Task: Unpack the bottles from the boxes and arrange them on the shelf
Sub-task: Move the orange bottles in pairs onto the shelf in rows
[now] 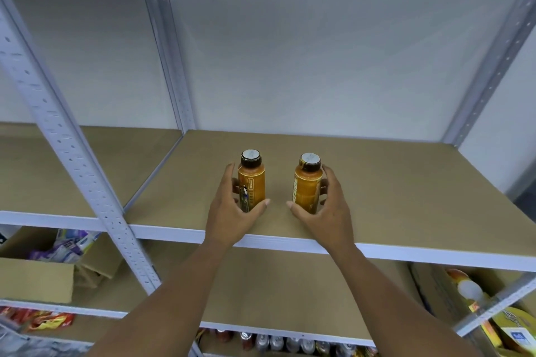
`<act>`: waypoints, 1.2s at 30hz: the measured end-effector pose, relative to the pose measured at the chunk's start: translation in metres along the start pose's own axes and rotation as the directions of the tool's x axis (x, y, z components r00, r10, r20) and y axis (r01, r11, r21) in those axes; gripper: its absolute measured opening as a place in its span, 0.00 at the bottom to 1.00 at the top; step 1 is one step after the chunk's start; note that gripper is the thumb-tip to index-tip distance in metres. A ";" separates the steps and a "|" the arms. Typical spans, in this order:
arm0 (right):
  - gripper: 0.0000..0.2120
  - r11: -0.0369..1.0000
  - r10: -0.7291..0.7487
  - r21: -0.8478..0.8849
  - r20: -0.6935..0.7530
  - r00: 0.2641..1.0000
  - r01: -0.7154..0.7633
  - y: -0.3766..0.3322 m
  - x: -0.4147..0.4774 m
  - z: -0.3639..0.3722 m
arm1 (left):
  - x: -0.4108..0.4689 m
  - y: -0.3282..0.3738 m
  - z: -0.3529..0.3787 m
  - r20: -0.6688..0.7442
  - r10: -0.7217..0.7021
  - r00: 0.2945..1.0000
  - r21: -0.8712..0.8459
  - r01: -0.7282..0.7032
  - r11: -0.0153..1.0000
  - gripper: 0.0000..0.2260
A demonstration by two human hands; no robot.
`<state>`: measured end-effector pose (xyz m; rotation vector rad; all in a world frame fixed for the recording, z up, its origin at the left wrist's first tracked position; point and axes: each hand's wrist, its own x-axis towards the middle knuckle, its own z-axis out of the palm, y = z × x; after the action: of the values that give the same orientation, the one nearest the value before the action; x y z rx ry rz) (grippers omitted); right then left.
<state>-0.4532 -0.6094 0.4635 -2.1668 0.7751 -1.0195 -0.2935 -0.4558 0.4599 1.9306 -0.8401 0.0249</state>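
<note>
Head view, centre of frame: two orange bottles standing upright and apart on the brown shelf (406, 182), the left bottle (251, 180) gripped by my left hand (232, 206), the right bottle (308, 182) by my right hand (327, 209), fingers curled round each.

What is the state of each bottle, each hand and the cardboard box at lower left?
left bottle: upright, cap on, gripped.
right bottle: upright, cap on, gripped.
left hand: curled round left bottle.
right hand: curled round right bottle.
cardboard box: open, packets inside.
</note>
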 end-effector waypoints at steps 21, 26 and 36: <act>0.53 0.996 0.081 0.026 -0.025 0.996 -0.081 0.003 0.002 0.002 | 0.002 -0.003 0.001 -0.059 -0.008 0.998 0.008 0.008 1.000 0.56; 0.47 0.997 0.072 -0.013 -0.019 0.997 -0.072 0.006 0.003 0.004 | 0.003 -0.003 0.002 -0.023 -0.018 1.000 0.029 0.019 0.999 0.53; 0.46 0.996 0.084 0.020 0.001 0.997 -0.084 0.006 0.003 0.003 | 0.005 -0.006 0.001 0.010 -0.010 1.000 -0.002 0.010 1.000 0.55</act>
<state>-0.4501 -0.6144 0.4592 -2.0993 0.8446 -0.9805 -0.2869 -0.4581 0.4568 1.9343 -0.8372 0.0082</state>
